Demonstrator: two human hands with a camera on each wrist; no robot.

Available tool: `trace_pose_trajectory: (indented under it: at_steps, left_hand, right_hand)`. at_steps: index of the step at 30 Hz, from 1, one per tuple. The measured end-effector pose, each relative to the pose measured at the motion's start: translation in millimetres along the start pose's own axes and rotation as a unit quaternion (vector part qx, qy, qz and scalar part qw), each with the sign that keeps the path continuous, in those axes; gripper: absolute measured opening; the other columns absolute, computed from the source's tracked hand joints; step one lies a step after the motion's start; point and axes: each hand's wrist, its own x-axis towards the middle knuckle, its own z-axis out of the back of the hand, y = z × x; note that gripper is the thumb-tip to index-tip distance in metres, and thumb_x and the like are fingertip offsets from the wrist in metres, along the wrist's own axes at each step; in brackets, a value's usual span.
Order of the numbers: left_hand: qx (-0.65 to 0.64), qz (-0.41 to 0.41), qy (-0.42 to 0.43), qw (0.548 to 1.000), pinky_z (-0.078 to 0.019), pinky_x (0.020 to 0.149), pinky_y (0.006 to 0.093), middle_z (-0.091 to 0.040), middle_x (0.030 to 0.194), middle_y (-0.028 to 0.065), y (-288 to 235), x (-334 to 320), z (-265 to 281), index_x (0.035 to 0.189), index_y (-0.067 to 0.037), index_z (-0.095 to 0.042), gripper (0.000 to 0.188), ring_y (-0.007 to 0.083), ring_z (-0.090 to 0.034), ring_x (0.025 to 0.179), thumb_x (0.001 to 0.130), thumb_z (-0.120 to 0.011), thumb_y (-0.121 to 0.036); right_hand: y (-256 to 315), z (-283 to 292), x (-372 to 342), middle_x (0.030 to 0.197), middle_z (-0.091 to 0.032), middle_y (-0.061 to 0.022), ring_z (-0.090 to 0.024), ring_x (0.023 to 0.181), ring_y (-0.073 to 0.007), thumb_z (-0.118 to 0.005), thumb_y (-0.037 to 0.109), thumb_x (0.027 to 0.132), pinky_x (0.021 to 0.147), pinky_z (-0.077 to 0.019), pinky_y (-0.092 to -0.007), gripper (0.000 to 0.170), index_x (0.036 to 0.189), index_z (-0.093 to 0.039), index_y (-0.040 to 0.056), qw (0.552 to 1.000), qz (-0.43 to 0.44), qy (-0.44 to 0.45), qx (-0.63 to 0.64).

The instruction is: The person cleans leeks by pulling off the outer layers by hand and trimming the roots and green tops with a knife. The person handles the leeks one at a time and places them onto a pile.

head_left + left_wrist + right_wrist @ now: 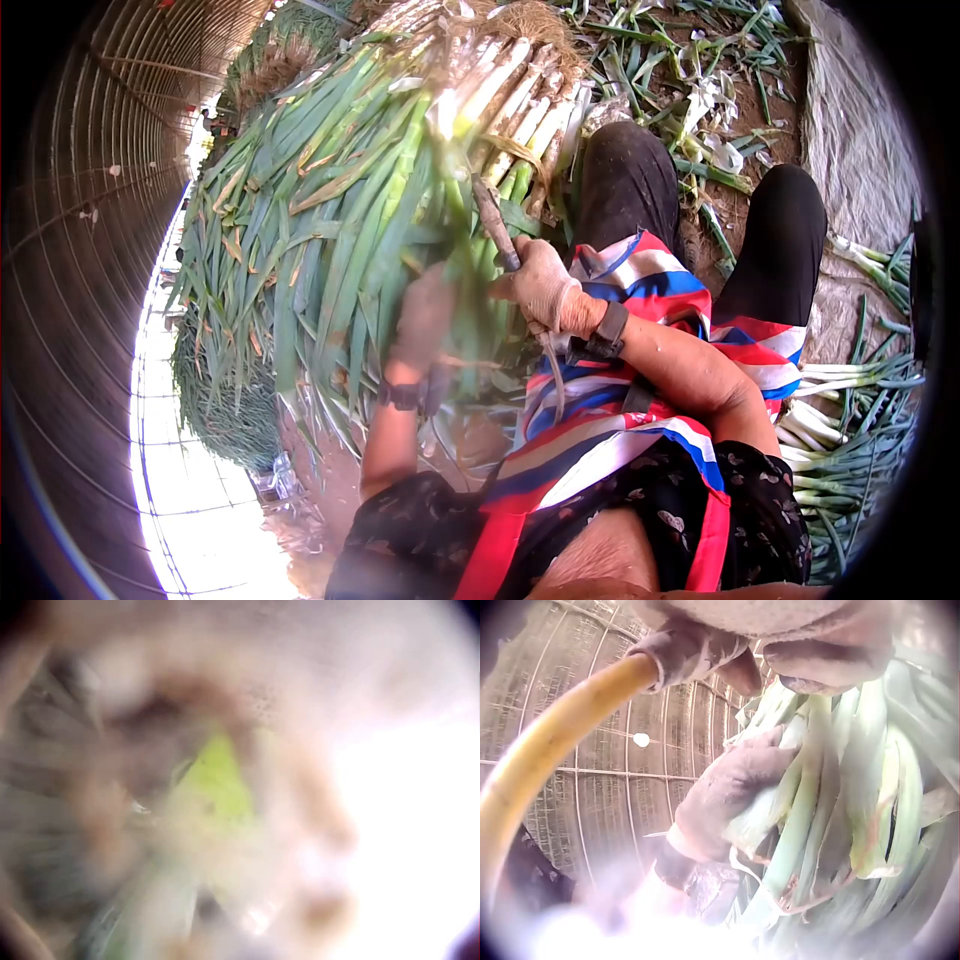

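My gloved right hand (545, 285) grips a wrapped, rod-like nozzle (493, 220) that points up toward the stalks. A yellow hose (562, 727) runs from its rear end in the right wrist view. To its left, my gloved left hand (731, 787) holds green onion stalks (787, 817) by their leafy part. That hand is blurred in the head view, and the left wrist view shows only a smear of green and pale shapes. Beneath both hands lies a large heap of long green onions (340, 190), white ends (520, 100) and roots toward the top.
Trimmed leaves and peelings (700, 110) litter the soil beyond my knees. More green onions (830, 430) lie on the right beside a pale sheet (860, 130). A curved mesh-framed wall (80, 230) runs along the left. A striped apron (590, 450) covers my lap.
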Motion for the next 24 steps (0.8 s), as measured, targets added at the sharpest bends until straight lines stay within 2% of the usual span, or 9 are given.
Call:
trace_pose_trajectory:
  at_steps: [3, 5, 10, 13, 15, 18, 21, 23, 24]
  left_hand:
    - [-0.089, 0.025, 0.025, 0.995, -0.0462, 0.095, 0.0308, -0.068, 0.119, 0.0121, 46.2, -20.0, 2.5, 0.130, 0.005, -0.060, 0.043, 0.0223, -0.063, 0.106, 0.096, -0.059, -0.021]
    - [-0.158, -0.016, 0.005, 0.987, -0.0458, 0.096, 0.0310, -0.068, 0.117, 0.0106, 36.3, -35.5, -7.4, 0.129, 0.004, -0.061, 0.043, 0.0206, -0.063, 0.105, 0.097, -0.058, -0.026]
    - [-0.195, 0.035, 0.014, 0.980, -0.0517, 0.083, 0.0286, -0.070, 0.111, 0.0117, 37.1, -50.8, -12.6, 0.119, 0.007, -0.065, 0.032, 0.0156, -0.066, 0.096, 0.096, -0.051, -0.009]
    - [-0.198, 0.078, 0.065, 0.975, -0.0516, 0.075, 0.0274, -0.070, 0.103, 0.0096, 62.5, -51.9, -9.0, 0.118, 0.007, -0.065, 0.031, 0.0155, -0.066, 0.085, 0.095, -0.053, -0.010]
    - [-0.262, 0.123, 0.091, 0.953, -0.0514, 0.067, 0.0272, -0.069, 0.095, 0.0081, 71.9, -52.9, -10.3, 0.116, 0.005, -0.066, 0.029, 0.0152, -0.065, 0.077, 0.094, -0.053, -0.009]
    - [-0.513, 0.216, 0.105, 0.824, -0.0491, 0.056, 0.0278, -0.066, 0.083, 0.0062, 76.4, -58.7, -19.3, 0.109, 0.001, -0.068, 0.022, 0.0143, -0.061, 0.065, 0.096, -0.055, -0.011]
    - [-0.552, 0.246, -0.038, 0.796, -0.0503, 0.053, 0.0278, -0.067, 0.080, 0.0079, 94.3, -59.6, -35.5, 0.107, -0.001, -0.067, 0.019, 0.0161, -0.063, 0.063, 0.097, -0.057, -0.014]
    - [-0.335, 0.159, 0.037, 0.928, -0.0538, 0.061, 0.0292, -0.068, 0.090, 0.0085, 100.7, -57.6, -28.5, 0.121, 0.000, -0.060, 0.042, 0.0168, -0.067, 0.074, 0.093, -0.067, -0.030]
    - [-0.350, 0.146, 0.061, 0.924, -0.0546, 0.063, 0.0297, -0.069, 0.092, 0.0089, 99.0, -56.4, -28.0, 0.124, 0.000, -0.059, 0.048, 0.0178, -0.067, 0.076, 0.091, -0.070, -0.033]
  right_hand:
    - [-3.9, -0.6, 6.2, 0.064, -0.051, -0.0028, -0.048, 0.041, -0.0162, -0.075, 0.009, 0.078, 0.034, -0.0381, -0.0336, 0.027, 0.091, -0.053, 0.0008, 0.999, 0.036, 0.003, 0.028]
    - [9.0, 2.4, 2.0, 0.064, -0.052, -0.0024, -0.048, 0.042, -0.0150, -0.076, 0.009, 0.077, 0.036, -0.0386, -0.0329, 0.027, 0.091, -0.054, 0.0007, 0.997, -0.006, 0.010, 0.071]
    - [17.5, 7.3, 23.2, 0.063, -0.051, -0.0012, -0.048, 0.044, -0.0129, -0.079, 0.008, 0.075, 0.037, -0.0383, -0.0319, 0.028, 0.091, -0.057, 0.0007, 0.995, 0.036, -0.009, 0.095]
    - [22.0, 13.5, 39.2, 0.061, -0.052, -0.0024, -0.046, 0.039, -0.0137, -0.078, 0.007, 0.074, 0.033, -0.0365, -0.0322, 0.027, 0.088, -0.056, 0.0006, 0.996, 0.046, -0.006, 0.077]
    - [38.1, 18.8, 42.8, 0.060, -0.053, -0.0036, -0.044, 0.034, -0.0149, -0.077, 0.006, 0.075, 0.030, -0.0350, -0.0329, 0.025, 0.085, -0.055, 0.0002, 0.998, 0.016, -0.011, 0.065]
    - [41.0, 23.6, 64.2, 0.061, -0.057, -0.0064, -0.042, 0.029, -0.0165, -0.075, 0.005, 0.075, 0.025, -0.0325, -0.0341, 0.021, 0.084, -0.057, -0.0019, 0.997, 0.020, -0.022, 0.077]
    - [52.2, 27.2, 72.9, 0.066, -0.058, -0.0054, -0.048, 0.038, -0.0138, -0.077, 0.007, 0.075, 0.033, -0.0389, -0.0306, 0.023, 0.089, -0.062, -0.0027, 0.997, 0.033, -0.024, 0.068]
    - [37.9, 25.8, 77.0, 0.068, -0.059, -0.0043, -0.051, 0.044, -0.0122, -0.079, 0.009, 0.074, 0.039, -0.0419, -0.0293, 0.026, 0.090, -0.063, -0.0023, 0.994, 0.105, -0.008, 0.015]
    - [29.4, 24.6, 76.4, 0.069, -0.059, -0.0037, -0.052, 0.047, -0.0113, -0.080, 0.010, 0.073, 0.042, -0.0434, -0.0286, 0.027, 0.091, -0.064, -0.0022, 0.990, 0.141, 0.000, -0.011]
